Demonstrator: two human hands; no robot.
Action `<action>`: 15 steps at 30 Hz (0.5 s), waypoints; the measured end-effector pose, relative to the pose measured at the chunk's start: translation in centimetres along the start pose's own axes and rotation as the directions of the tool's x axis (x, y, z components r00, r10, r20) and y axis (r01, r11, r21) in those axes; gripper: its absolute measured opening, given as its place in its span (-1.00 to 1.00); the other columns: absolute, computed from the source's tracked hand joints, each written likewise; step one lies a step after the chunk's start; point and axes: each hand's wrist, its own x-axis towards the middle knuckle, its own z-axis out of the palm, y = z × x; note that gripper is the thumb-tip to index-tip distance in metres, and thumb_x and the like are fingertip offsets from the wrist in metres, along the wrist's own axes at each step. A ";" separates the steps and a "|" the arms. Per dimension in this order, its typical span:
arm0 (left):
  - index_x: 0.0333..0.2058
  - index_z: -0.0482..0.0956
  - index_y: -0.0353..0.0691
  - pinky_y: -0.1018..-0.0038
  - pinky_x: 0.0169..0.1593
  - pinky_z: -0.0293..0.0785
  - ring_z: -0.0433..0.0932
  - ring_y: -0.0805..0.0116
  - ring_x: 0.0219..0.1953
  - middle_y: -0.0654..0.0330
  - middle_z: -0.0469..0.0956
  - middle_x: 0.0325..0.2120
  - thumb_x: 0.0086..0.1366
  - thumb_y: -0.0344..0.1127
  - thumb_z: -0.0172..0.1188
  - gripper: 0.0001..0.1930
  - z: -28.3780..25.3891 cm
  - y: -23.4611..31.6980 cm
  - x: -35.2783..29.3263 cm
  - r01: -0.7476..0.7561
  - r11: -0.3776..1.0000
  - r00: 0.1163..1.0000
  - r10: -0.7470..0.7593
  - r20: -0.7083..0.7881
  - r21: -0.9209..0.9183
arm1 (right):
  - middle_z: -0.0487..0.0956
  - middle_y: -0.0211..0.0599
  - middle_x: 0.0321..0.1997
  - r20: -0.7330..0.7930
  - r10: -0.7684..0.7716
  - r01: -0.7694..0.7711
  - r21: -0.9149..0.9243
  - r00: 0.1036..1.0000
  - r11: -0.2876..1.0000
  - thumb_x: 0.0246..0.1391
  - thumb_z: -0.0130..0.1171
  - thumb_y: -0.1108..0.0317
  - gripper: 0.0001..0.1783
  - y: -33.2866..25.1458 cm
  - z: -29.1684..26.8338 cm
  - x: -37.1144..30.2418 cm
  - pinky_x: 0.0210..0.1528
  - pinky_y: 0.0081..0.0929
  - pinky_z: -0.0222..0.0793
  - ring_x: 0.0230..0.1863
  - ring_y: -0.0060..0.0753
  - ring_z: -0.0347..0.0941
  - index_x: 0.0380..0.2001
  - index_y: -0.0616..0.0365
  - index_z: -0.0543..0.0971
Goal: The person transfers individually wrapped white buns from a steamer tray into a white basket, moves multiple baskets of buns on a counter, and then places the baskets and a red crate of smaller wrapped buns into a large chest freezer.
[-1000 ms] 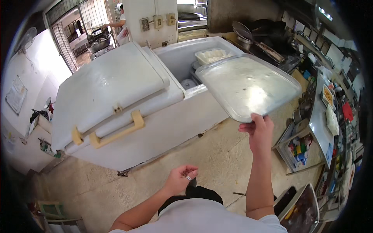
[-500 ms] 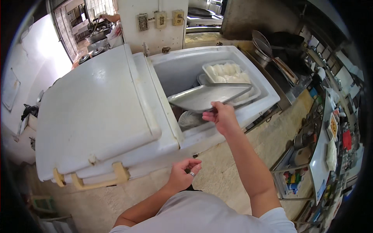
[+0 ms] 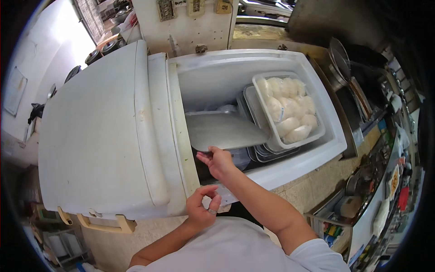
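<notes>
A white chest freezer [image 3: 99, 131] stands before me, its right part uncovered. Inside, my right hand [image 3: 220, 163] pinches the near edge of a flat grey metal tray [image 3: 226, 129], thumb on top. The tray lies tilted at the left of the opening. To its right, a white plastic basket [image 3: 322, 131] full of round white pieces in clear bags [image 3: 287, 106] rests on several stacked trays [image 3: 253, 106]. What lies under the tray is mostly hidden. My left hand [image 3: 202, 206], with a ring, hovers by the freezer's front edge, fingers loosely curled, holding nothing.
The freezer's lid [image 3: 90, 122] covers its left part. At the right, a strainer [image 3: 340, 59] and pans stand on a counter. Farther right is a metal table [image 3: 376, 208] with dishes and a shelf below. Pots [image 3: 108, 46] stand behind the freezer at the left.
My right hand has moved left with the tray, off the white basket, which now shows fully. My view has shifted closer over the freezer. My left hand has come nearer the freezer's edge.
</notes>
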 end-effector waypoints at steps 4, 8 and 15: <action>-0.06 0.62 -0.32 0.49 -0.16 0.55 0.62 0.44 -0.33 0.19 0.66 -0.39 0.28 -0.47 0.34 -0.74 2.2 -0.2 1.2 0.113 0.984 0.989 -0.099 -0.105 0.139 | 0.36 0.26 0.25 0.059 0.366 -0.351 -0.178 0.929 0.919 0.36 0.07 0.46 -0.52 -3.9 -2.8 -1.7 0.27 0.12 0.54 0.15 0.25 0.53 0.22 0.45 0.22; -0.08 0.63 -0.31 0.47 -0.17 0.57 0.64 0.41 -0.33 0.17 0.66 -0.39 0.27 -0.44 0.36 -0.75 4.7 -0.9 1.8 0.228 0.947 0.970 -0.200 -0.138 0.228 | 0.53 0.20 0.12 0.103 0.269 -0.161 -0.583 0.958 0.796 0.29 0.13 0.42 -0.43 -12.9 -5.4 0.4 0.21 -0.03 0.57 0.09 0.17 0.60 0.27 0.47 0.25; -0.17 0.65 -0.24 0.36 -0.29 0.61 0.67 0.27 -0.41 0.16 0.67 -0.43 0.22 -0.38 0.39 -0.78 8.9 -2.4 3.3 0.310 0.809 0.949 -0.237 -0.205 0.499 | 0.69 0.15 -0.11 -0.020 0.097 0.022 -0.910 0.995 -0.414 0.06 0.35 0.33 -0.60 -14.0 -12.0 20.1 -0.03 -0.24 0.58 0.01 -0.04 0.68 -0.08 0.39 0.64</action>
